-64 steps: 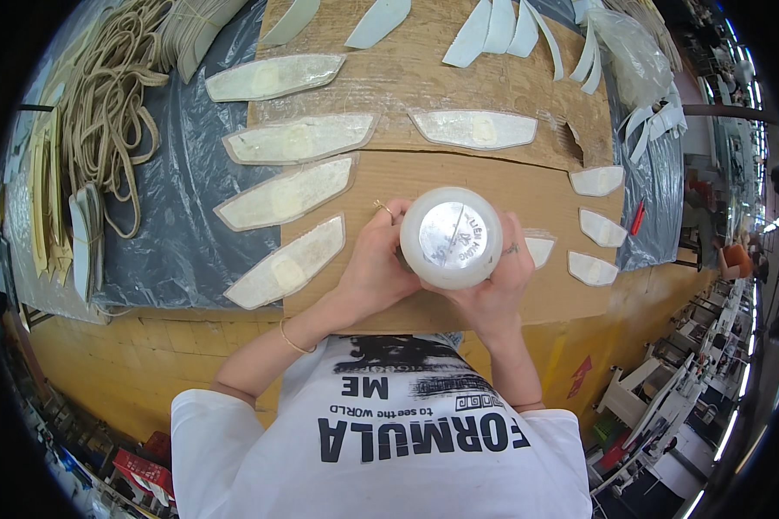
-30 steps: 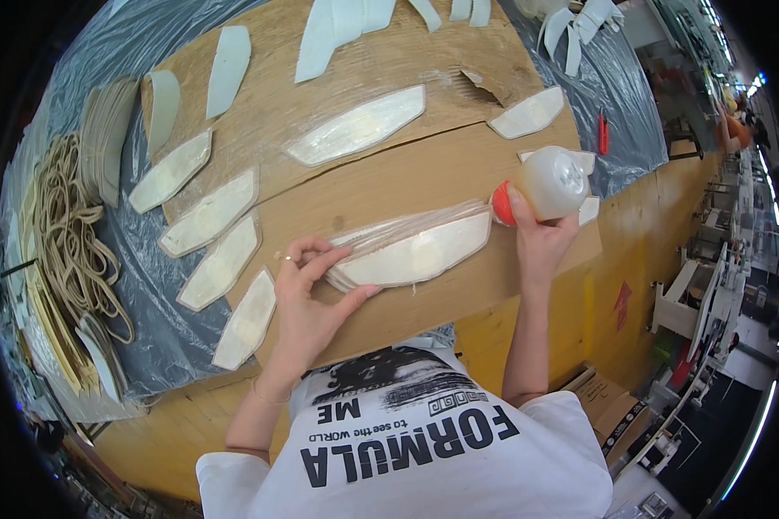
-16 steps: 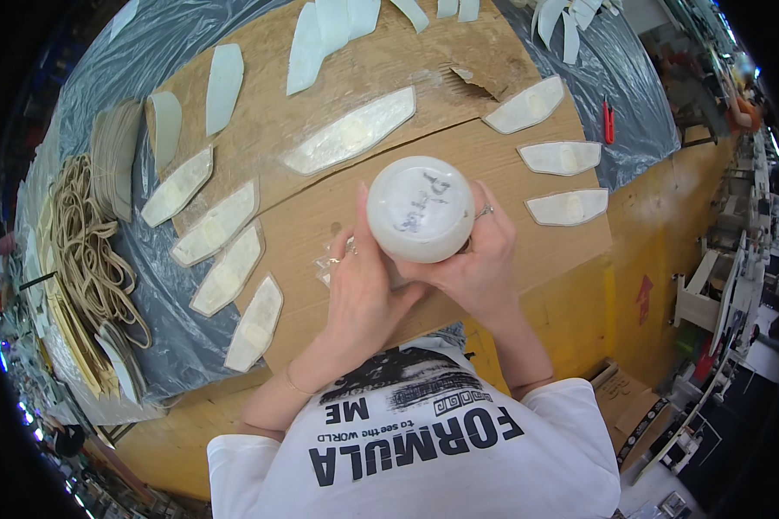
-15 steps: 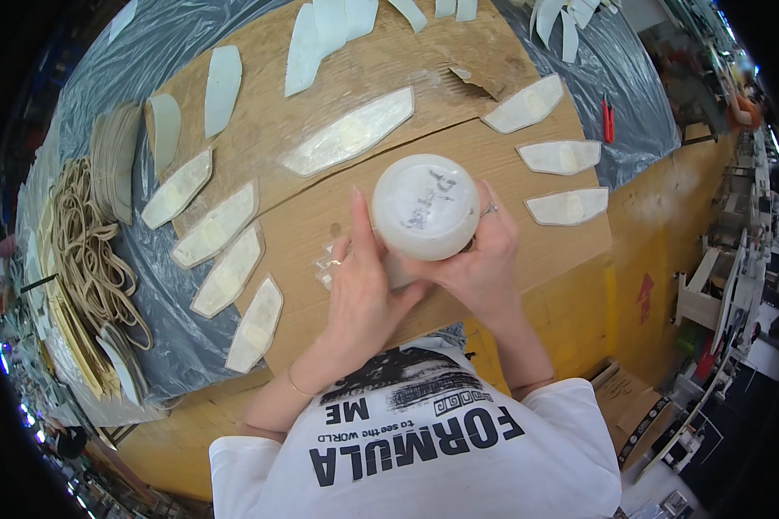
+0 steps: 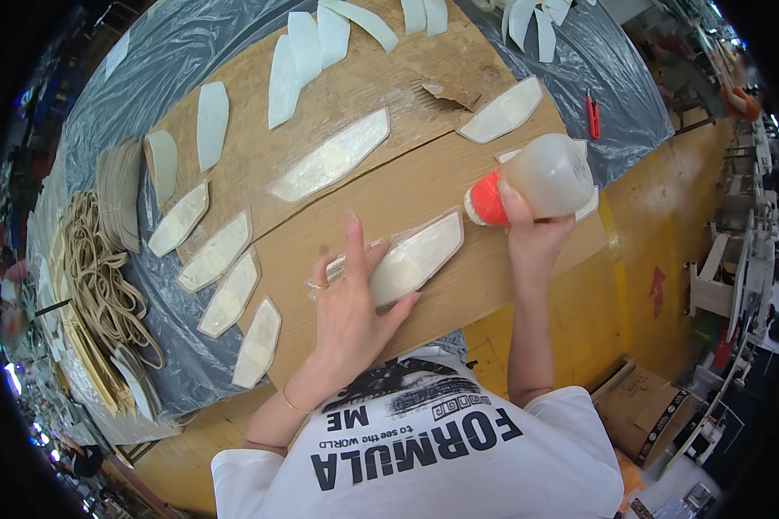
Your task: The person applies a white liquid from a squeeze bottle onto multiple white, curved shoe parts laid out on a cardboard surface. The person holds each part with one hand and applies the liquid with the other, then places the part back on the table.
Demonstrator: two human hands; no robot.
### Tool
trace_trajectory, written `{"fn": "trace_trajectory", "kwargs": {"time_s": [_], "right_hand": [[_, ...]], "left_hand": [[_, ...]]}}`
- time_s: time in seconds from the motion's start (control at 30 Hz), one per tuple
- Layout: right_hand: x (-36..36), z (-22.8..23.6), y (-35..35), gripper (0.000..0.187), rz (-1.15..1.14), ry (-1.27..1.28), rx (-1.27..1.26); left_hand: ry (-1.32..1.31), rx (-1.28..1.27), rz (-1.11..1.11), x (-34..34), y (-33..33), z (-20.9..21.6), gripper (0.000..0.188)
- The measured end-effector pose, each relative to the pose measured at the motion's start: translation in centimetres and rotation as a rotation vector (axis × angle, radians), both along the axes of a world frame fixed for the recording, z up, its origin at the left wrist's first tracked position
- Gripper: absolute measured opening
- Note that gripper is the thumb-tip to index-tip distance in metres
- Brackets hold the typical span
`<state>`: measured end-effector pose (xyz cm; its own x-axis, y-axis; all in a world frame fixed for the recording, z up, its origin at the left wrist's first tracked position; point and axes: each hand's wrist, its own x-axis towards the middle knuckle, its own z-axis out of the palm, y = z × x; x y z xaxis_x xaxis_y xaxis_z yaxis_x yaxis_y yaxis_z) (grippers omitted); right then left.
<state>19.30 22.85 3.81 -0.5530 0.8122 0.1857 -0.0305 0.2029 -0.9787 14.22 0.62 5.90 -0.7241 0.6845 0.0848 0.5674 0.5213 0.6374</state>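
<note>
My right hand [image 5: 535, 235] is wrapped round a cloudy, whitish squeeze bottle [image 5: 559, 177], held on its side above the right part of the cardboard. The bottle's red neck [image 5: 486, 199] with a pale end points left. Under my left hand [image 5: 348, 298] lies a pale, elongated panel [image 5: 422, 259] with a clear border and a cream patch. The left index finger and thumb are spread apart over and beside this panel; the other fingers bend at its left end, where another clear-edged layer partly shows.
Similar panels lie at left [image 5: 227, 292], centre [image 5: 333, 160] and upper right [image 5: 504, 111] on the cardboard sheet [image 5: 493, 281]. Bluish-white strips [image 5: 214, 125] lie toward the far side. A coil of tan cord [image 5: 104, 277] is at left, and red snips [image 5: 593, 117] rest on grey plastic.
My right hand has moved right with the bottle, tipping it from bottom-up onto its side. The panel near my left hand is now uncovered. The left hand's fingers have spread more.
</note>
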Motion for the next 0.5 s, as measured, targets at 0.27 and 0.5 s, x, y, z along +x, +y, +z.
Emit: {"fn": "trace_trajectory", "kwargs": {"time_s": [0.27,0.5], "right_hand": [[-1.2,-1.3,-0.6,0.053,0.11,-0.204,0.097],[-0.3,-1.4,0.7,0.043,-0.077,-0.069,0.017]], "left_hand": [[0.021,0.002,-0.027,0.2,0.0,-0.1,0.105],[-0.118,0.095,0.039,0.0,-0.6,0.5,0.095]]}}
